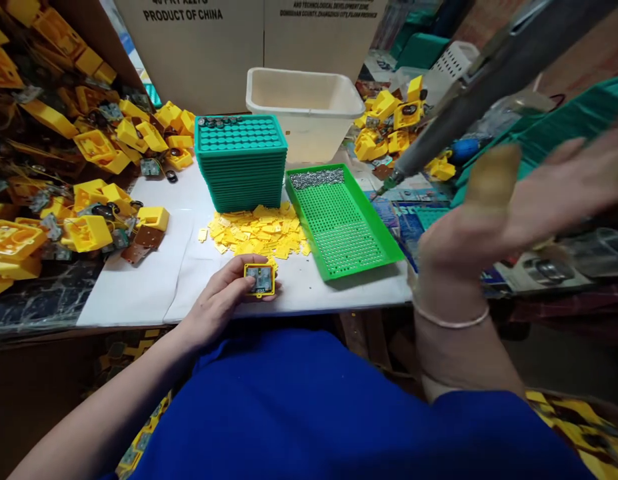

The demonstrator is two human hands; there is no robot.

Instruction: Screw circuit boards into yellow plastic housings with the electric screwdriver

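My left hand (233,285) grips a small square yellow plastic case (259,291) near the table's front edge. A grey circuit board sits inside it, and my thumb lies on the board. Beyond it spreads a pile of flat yellow plastic pieces (261,230). My right hand (493,200) is raised at the right, blurred, its fingers stretched out and a yellowish cover on the thumb; nothing shows in it. Beside that hand a dark power screwdriver (439,127) hangs at a slant, its bit pointing down over the right of the green tray.
A bright green perforated tray (383,250) carries many small screws. Stacked teal trays (241,173) hold several small round dark parts on top. Behind stands a white bin (309,123). Yellow housings with wires (96,147) heap up at the left, more housings (393,120) at the back right.
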